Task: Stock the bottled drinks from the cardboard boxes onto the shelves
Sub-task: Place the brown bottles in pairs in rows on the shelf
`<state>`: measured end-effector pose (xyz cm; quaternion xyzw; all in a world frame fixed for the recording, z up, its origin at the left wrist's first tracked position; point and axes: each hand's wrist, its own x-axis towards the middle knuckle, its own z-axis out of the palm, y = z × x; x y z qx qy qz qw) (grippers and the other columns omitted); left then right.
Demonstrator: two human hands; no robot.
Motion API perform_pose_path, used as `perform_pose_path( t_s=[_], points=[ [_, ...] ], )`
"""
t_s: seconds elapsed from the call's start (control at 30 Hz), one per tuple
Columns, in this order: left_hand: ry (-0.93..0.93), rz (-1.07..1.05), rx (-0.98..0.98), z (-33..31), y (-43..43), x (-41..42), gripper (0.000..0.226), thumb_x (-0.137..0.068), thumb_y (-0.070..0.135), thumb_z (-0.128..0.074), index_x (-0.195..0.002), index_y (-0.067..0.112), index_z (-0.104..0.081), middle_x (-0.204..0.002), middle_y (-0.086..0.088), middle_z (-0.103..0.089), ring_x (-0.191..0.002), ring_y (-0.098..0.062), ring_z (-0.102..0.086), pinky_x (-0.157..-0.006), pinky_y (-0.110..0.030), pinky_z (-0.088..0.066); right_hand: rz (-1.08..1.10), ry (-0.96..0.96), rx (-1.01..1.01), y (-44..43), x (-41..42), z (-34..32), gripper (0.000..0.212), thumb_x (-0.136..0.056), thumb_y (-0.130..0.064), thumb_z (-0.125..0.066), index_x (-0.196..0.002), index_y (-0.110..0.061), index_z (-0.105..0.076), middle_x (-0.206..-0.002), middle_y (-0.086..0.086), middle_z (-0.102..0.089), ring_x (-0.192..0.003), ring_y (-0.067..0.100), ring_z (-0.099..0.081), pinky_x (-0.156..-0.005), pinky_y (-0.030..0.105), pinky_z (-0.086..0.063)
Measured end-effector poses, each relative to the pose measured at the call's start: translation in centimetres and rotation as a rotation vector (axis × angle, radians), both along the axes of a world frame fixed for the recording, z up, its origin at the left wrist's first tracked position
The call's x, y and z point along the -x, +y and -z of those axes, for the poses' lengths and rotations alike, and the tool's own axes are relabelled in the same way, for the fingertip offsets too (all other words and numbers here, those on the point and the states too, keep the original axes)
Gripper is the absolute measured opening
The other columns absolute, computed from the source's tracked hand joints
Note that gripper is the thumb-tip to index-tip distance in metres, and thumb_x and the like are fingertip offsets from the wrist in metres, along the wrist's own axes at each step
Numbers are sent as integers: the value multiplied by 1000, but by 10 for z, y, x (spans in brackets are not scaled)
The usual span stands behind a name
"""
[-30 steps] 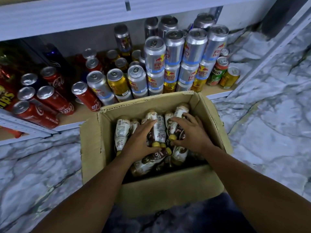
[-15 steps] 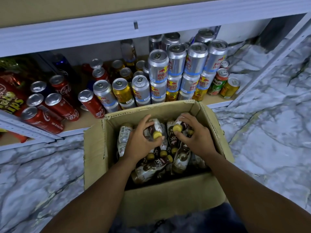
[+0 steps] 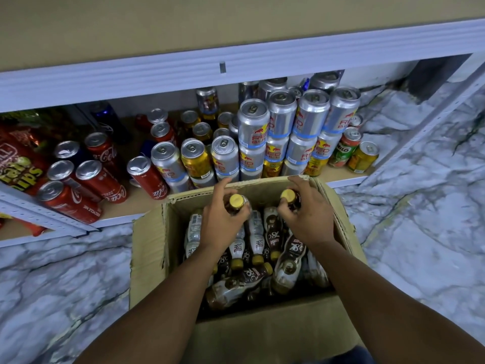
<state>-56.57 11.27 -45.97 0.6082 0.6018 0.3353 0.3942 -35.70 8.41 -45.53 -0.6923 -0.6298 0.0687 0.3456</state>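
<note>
An open cardboard box (image 3: 149, 258) stands on the marble floor in front of the low shelf (image 3: 123, 206). Several brown and white coffee bottles with gold caps (image 3: 258, 246) lie jumbled inside it. My left hand (image 3: 220, 224) grips one bottle (image 3: 236, 202) upright by its neck, cap up, above the box's far side. My right hand (image 3: 307, 216) grips a second bottle (image 3: 288, 197) the same way. Both bottles' bodies are mostly hidden by my fingers.
The low shelf holds red cola cans (image 3: 99, 179), stacked silver energy-drink cans (image 3: 283, 127), gold cans (image 3: 195, 157) and a green can (image 3: 345, 147). Snack bags (image 3: 18, 164) fill its left end. A wide beige shelf board (image 3: 210, 27) with a pale rail spans overhead.
Both hands have taken a bottle each from the pile and lifted them up toward the box's far edge. The view has tilted upward, showing more of the upper shelf.
</note>
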Motion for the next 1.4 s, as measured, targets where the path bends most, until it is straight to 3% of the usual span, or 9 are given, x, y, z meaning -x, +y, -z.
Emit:
perform_pose_path(
  t_s=[0.13,0.33,0.43,0.6,0.73,0.93,1.07,1.17,1.4],
  points=[
    [-20,-12,10,0,3,-1,76,-85,47,-80,-145,53,-34,-121,27,-58,-116,-11,-61,-99,-50,-51,43,9,-14,4,-3,7,49,-83,-30,-74,-128,-23,-56,-97,1,-68,-89,27,-65,-63,35,-51],
    [-59,-74,19,0,1,-8,73,-85,41,-82,-143,53,-38,-127,17,-64,-122,-15,-61,-101,-51,-52,158,327,62,4,-4,5,57,-85,-37,-81,-132,-33,-49,-112,-10,-65,-105,14,-63,-79,37,-56],
    [-116,-99,59,-3,2,-9,65,-84,32,-84,-132,49,-45,-121,16,-69,-118,-13,-64,-101,-50,-52,253,536,35,4,-1,-4,53,-83,-29,-84,-126,-33,-53,-107,-6,-65,-97,9,-63,-84,41,-57],
    [-177,-93,1,-33,1,-12,55,-85,15,-83,-123,27,-46,-115,15,-62,-104,2,-63,-83,-14,-49,194,722,20,-6,0,-19,55,-82,-25,-86,-122,-37,-50,-95,-2,-72,-91,15,-70,-83,43,-59],
    [-270,-87,-57,-74,-6,-14,46,-86,5,-79,-119,20,-50,-109,10,-67,-95,0,-65,-80,-15,-50,119,910,23,-16,5,-51,53,-88,-18,-80,-124,-40,-50,-103,4,-74,-93,18,-70,-83,39,-57],
    [-308,-28,-212,-153,-26,2,34,-89,4,-75,-107,25,-55,-109,7,-69,-99,-3,-65,-82,-21,-52,-30,916,-43,-31,16,-134,37,-90,-21,-78,-111,-43,-57,-120,1,-71,-115,14,-66,-98,45,-55],
    [-333,-20,-346,-214,-40,23,37,-88,0,-75,-105,29,-60,-106,9,-68,-94,1,-66,-83,-23,-56,-153,860,-112,-41,28,-199,26,-91,-17,-76,-106,-33,-61,-111,-5,-72,-108,11,-68,-98,45,-55],
    [-358,-20,-415,-259,-47,37,37,-88,1,-76,-105,31,-62,-104,9,-69,-96,-9,-68,-85,-29,-59,-240,823,-172,-46,36,-246,27,-93,-15,-75,-108,-31,-60,-116,-5,-71,-110,11,-67,-100,43,-54],
    [-376,-3,-546,-354,-53,59,39,-89,3,-74,-116,31,-66,-112,4,-71,-97,-7,-67,-86,-23,-57,-332,740,-297,-46,56,-336,31,-88,-7,-77,-106,-28,-63,-114,-2,-73,-103,11,-68,-96,31,-54]
  ],
)
